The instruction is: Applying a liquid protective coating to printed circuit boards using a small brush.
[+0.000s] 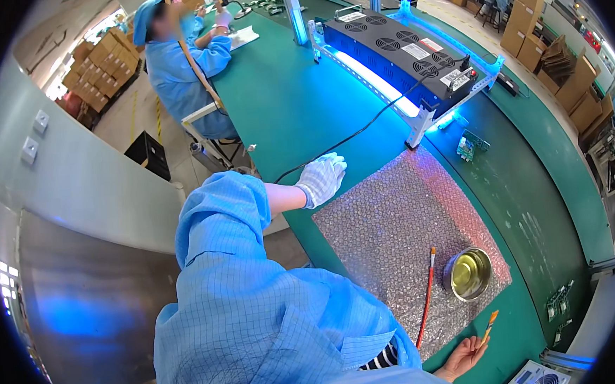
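My left hand (323, 180), in a white glove, rests on the green table beside a black cable, its fingers stretched forward with nothing visible in them. Low on the right, my bare right hand (465, 357) pinches a slim yellow-orange stick-like object (490, 326); its exact kind is too small to tell. Between the two hands lies a sheet of bubble wrap (386, 215). A brush with a red handle (427, 297) lies on it. Right of the brush stands a round metal bowl (469, 274) holding a clear yellowish liquid.
Ahead, a black lamp unit (397, 53) with fans glows blue on a metal frame over a dark conveyor belt (512, 200). Circuit boards (470, 145) sit on the belt, more (559, 302) farther down. A person in blue (188, 79) works at the far left of the table.
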Available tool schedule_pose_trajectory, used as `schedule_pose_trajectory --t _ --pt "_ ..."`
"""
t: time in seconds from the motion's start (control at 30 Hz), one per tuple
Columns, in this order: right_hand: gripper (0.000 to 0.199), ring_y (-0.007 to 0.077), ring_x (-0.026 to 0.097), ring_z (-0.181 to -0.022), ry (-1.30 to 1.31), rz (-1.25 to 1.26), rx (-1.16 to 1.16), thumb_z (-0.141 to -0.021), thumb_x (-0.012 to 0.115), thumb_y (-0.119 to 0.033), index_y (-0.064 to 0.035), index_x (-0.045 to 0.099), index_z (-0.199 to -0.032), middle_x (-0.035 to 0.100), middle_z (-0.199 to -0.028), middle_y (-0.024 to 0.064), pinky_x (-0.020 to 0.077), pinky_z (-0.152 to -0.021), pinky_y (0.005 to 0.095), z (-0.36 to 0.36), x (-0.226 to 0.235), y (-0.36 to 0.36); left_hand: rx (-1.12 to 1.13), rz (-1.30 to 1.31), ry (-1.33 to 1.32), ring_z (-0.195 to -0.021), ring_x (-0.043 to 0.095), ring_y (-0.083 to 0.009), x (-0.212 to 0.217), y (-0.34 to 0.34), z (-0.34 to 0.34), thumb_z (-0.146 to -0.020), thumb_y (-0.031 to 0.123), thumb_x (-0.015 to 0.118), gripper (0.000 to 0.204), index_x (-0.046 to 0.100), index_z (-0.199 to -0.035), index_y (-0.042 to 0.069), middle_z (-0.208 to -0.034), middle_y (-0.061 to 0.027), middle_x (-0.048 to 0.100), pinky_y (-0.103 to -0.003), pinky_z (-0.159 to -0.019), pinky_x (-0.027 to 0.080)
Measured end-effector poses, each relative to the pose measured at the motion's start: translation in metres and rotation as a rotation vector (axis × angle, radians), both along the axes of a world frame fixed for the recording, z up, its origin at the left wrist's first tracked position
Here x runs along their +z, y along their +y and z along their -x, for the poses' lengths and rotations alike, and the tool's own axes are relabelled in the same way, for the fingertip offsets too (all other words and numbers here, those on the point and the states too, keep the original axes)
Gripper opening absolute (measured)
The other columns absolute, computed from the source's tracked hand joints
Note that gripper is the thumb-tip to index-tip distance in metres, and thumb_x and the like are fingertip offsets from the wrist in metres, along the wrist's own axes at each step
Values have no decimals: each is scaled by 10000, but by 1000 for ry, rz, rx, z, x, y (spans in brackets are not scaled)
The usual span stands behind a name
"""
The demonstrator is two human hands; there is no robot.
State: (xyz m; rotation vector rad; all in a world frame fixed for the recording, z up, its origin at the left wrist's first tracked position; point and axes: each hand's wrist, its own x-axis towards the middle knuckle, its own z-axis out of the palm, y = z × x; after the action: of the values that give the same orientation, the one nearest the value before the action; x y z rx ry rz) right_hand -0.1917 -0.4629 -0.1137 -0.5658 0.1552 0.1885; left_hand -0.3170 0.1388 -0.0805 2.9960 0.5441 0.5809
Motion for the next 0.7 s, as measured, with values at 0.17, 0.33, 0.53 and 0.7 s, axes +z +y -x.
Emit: schedule_pose_trajectory --t 0.17,0.33,0.53,0.7 --pt "290 91 384 -685 -37 -87 43 -1010 472 -177 8 495 -1233 413 -747 7 355 -585 221 3 1 -2 -17 -20 -28 -1122 555 -300 -7 2 1 -856 178 606 217 584 -1051 86 -1137 -113 599 -428 -933 462" --pt "301 94 368 -674 -21 -125 40 -1011 466 -177 9 481 -1248 402 -775 22 350 -589 228 2 1 -2 -30 -31 -53 -1112 559 -300 -6 3 1 -851 180 610 201 586 -1031 93 -1122 -110 600 -422 -919 470" --pt "320 108 374 -679 -10 -120 41 -1018 448 -188 8 472 -1270 404 -784 28 374 -613 246 1 0 0 45 32 -202 -854 631 -262 -7 8 -22 -859 247 600 144 598 -918 116 -907 -85 629 -401 -741 506" --pt "320 111 372 -678 -14 -119 34 -1017 450 -186 10 474 -1270 404 -783 27 368 -603 248 2 8 6 -135 16 -295 -854 621 -268 6 -15 -68 -827 198 661 196 559 -989 155 -964 -64 619 -392 -708 505"
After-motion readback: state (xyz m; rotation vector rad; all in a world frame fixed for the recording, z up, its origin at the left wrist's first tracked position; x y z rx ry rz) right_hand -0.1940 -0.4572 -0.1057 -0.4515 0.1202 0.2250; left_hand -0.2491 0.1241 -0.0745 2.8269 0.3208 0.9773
